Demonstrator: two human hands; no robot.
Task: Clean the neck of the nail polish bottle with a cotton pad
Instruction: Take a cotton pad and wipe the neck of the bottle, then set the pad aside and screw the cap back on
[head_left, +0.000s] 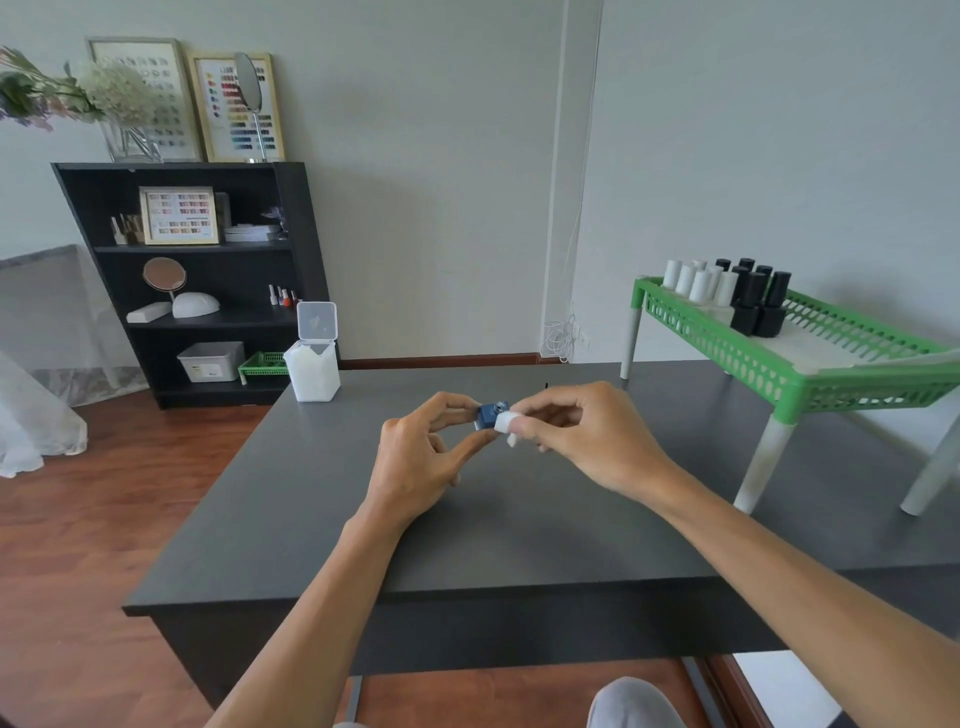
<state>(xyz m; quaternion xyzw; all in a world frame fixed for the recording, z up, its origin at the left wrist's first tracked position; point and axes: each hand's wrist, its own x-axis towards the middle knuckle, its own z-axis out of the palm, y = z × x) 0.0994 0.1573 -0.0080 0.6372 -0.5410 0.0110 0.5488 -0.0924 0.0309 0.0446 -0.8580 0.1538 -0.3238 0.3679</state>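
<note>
Two hands up over the dark surface (332, 509), meeting mid-air. Left hand (415, 457) pinching one blue nail polish bottle (488, 414) between thumb and fingertips, neck tipped toward the right. Right hand (587, 436) curled around one white cotton pad (506, 423), pressing it against the bottle's neck. Off at the far left corner, one white dispenser box (311, 371), lid flipped up. On the right, one green rack (810, 358) carrying roughly six white bottles (696, 283) and about six black bottles (758, 301), exact count hard to tell.
</note>
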